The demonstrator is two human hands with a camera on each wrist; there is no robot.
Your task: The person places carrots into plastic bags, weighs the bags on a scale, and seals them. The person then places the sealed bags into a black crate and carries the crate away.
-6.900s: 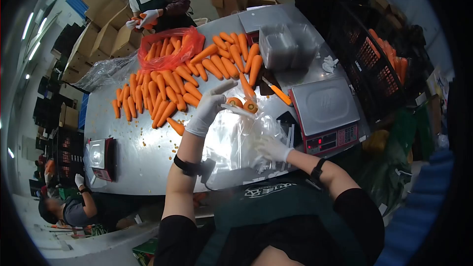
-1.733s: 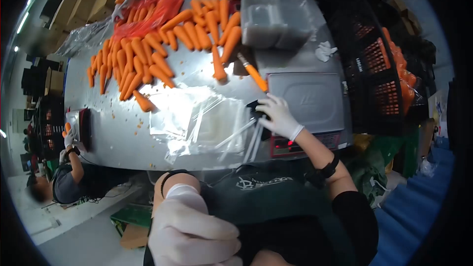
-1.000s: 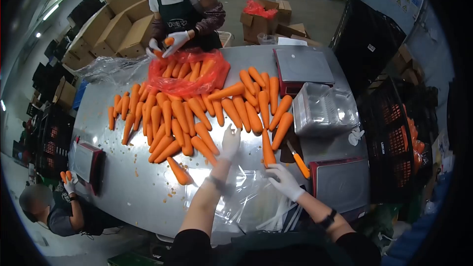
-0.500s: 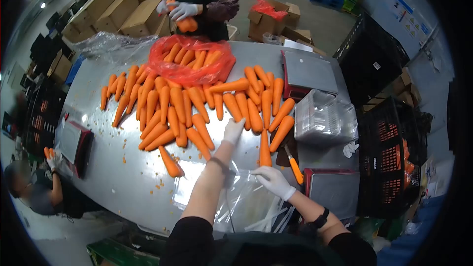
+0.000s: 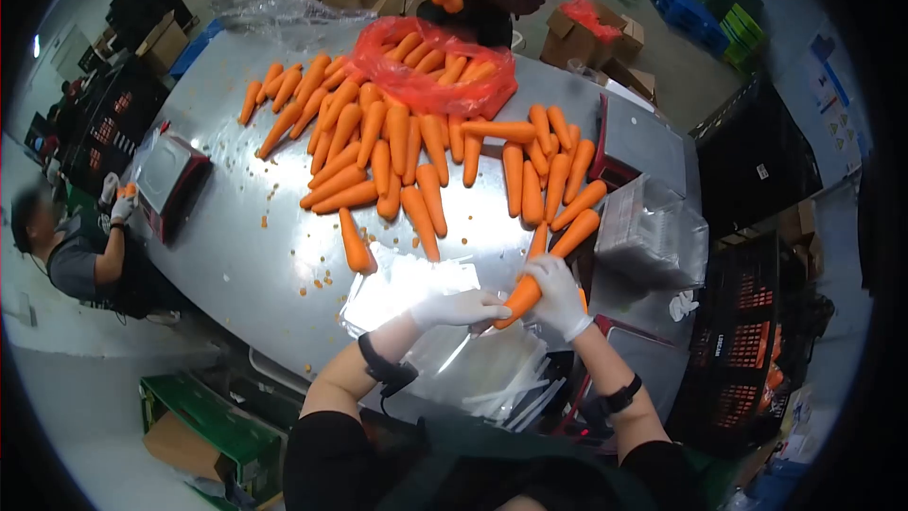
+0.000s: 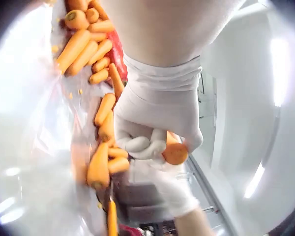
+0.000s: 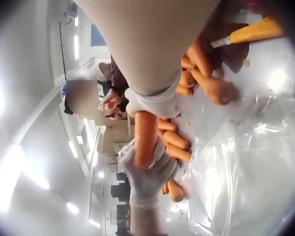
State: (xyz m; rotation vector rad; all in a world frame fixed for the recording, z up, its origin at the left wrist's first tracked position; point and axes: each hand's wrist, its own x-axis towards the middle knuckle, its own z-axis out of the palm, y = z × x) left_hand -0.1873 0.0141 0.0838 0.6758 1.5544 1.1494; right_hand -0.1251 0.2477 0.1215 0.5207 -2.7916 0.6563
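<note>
Both gloved hands are up and touching over the bench, the left hand (image 5: 461, 307) reaching in off a bare forearm (image 5: 352, 374) with fingers curled, the right hand (image 5: 558, 296) just beside it, fingers wrapped tight in a grip, both elbows bent.

Silver metal surface (image 5: 255, 255): heap of loose orange carrots (image 5: 416, 151) mid to far, red plastic bag of carrots (image 5: 426, 85) behind it at far edge. Flat clear plastic bags (image 5: 407, 284) at near edge, single long orange carrot (image 5: 520, 295) above their right end. Red-sided weighing scale (image 5: 170, 180) at left edge. Grey flat-topped scale (image 5: 643, 142) far right, stack of clear plastic trays (image 5: 653, 241) just before it.
</note>
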